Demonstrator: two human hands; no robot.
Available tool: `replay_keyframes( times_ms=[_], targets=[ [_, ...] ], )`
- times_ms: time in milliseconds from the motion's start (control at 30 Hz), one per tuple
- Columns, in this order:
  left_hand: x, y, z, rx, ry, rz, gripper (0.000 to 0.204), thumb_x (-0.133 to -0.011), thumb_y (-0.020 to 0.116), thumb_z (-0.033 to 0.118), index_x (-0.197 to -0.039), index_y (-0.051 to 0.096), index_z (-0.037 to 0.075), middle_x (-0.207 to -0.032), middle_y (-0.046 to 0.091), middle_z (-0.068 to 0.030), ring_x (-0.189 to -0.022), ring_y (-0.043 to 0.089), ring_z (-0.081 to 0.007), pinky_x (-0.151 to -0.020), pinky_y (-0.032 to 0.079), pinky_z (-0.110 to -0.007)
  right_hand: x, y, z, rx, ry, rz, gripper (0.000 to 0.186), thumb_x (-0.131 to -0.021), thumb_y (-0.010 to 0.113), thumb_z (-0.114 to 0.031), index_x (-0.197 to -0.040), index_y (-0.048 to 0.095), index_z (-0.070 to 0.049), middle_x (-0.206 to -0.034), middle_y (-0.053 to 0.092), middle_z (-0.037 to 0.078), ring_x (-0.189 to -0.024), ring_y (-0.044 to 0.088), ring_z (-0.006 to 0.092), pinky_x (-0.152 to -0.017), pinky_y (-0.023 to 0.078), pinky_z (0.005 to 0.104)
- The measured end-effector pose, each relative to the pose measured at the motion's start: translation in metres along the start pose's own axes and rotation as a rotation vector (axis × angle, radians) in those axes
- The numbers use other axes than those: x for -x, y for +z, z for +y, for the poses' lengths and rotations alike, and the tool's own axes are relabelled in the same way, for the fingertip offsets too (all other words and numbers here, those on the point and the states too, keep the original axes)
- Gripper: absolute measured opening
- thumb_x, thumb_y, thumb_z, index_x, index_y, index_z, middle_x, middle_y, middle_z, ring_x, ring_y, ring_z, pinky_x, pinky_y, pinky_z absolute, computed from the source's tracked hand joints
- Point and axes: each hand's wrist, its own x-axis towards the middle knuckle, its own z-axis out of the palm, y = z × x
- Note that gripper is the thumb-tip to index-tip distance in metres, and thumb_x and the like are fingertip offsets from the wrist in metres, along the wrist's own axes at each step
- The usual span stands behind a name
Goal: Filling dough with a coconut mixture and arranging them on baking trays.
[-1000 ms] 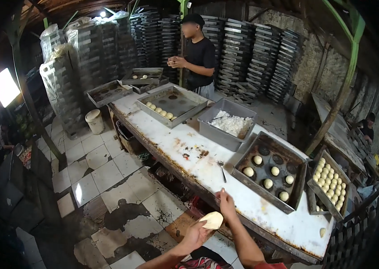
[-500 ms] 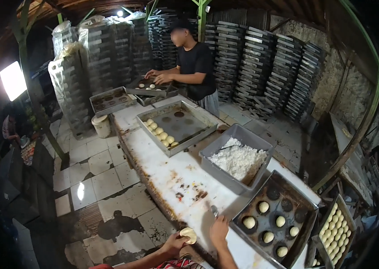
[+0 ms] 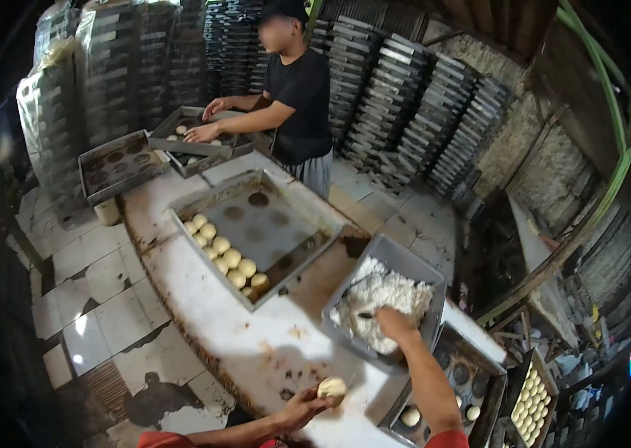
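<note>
Dough piece is up in the left hand, on the near side of the gray tub, a little left of it, held over the table and apart from the tub wall. Left fingers are narrow, curled round the dough's edge; can't tell whether it's flat or already cupped. Right hand reaches over the tub's near rim, fingers drawn in on a spoon; bowl shows dark against the white crumbly filling, handle mostly hidden by the hand, so exact grip unclear. Step in hand, my read: scooping filling for that dough. Next move calls for loading the spoon, lifting it level over the near rim and bringing it to the dough, with the left hand holding steady as a cup; an overfull spoon would likely shed crumbs on the way. Left of the tub, just apart: metal tray, dough balls bunched along its left side, rest of its floor bare with dark round marks. Right of the tub, on its near side: dark pan, a few balls visible, partly behind the right forearm. Further right, packed pale balls. Beyond the tub, well off to the left, a co-worker has both hands at another tray. Behind the tub, farther back: stacked trays.
</note>
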Motion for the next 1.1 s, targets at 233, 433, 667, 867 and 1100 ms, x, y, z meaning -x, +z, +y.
replay_keyframes(
  times_ms=[233,433,667,867,1100],
  targets=[
    [0.008,-0.049,0.059,0.020,-0.182,0.127,0.045,-0.090,0.050,0.011,-0.129,0.035,-0.006,-0.123,0.048,-0.0139,-0.109,0.051,-0.0236,-0.086,0.048,-0.033,-0.026,-0.005,-0.049,-0.009,-0.100,-0.375,0.021,-0.075,0.049,-0.002,-0.088,0.064,0.002,-0.095,0.061,0.024,-0.087,0.061,0.0365,-0.077,0.049,0.0411],
    [-0.024,-0.045,0.091,-0.148,-0.296,0.318,0.040,-0.089,0.053,0.032,-0.116,0.050,0.003,-0.088,0.059,-0.0078,-0.052,0.050,-0.0120,-0.040,0.044,-0.029,0.010,-0.016,0.004,-0.555,0.181,-0.297,0.019,-0.088,0.049,-0.017,-0.093,0.059,-0.002,-0.085,0.062,0.015,-0.077,0.057,0.0234,-0.073,0.045,0.0382],
    [-0.040,0.024,0.115,-0.087,-0.003,0.223,0.038,-0.093,0.037,0.020,-0.124,0.041,-0.002,-0.122,0.051,-0.0122,-0.112,0.049,-0.0216,-0.096,0.039,-0.038,0.066,-0.014,0.032,-0.732,0.256,0.128,0.019,-0.086,0.048,-0.012,-0.088,0.059,0.003,-0.085,0.062,0.019,-0.078,0.059,0.0296,-0.073,0.044,0.0374],
    [-0.068,0.062,0.063,0.019,0.087,0.220,0.038,-0.094,0.037,0.020,-0.124,0.041,-0.002,-0.124,0.050,-0.0131,-0.114,0.048,-0.0236,-0.100,0.036,-0.039,0.128,0.016,0.000,-0.987,0.318,0.594,0.017,-0.086,0.055,-0.013,-0.092,0.055,0.003,-0.081,0.059,0.020,-0.069,0.057,0.0295,-0.063,0.044,0.0365],
    [-0.089,0.126,0.046,0.294,0.192,0.255,0.037,-0.093,0.032,0.020,-0.117,0.046,-0.005,-0.113,0.055,-0.0175,-0.106,0.052,-0.0279,-0.095,0.040,-0.041,0.163,0.070,-0.080,-0.785,0.219,1.016,0.038,-0.070,0.047,0.013,-0.106,0.055,0.001,-0.094,0.051,0.022,-0.084,0.054,0.0370,-0.072,0.047,0.0432]
  ],
)
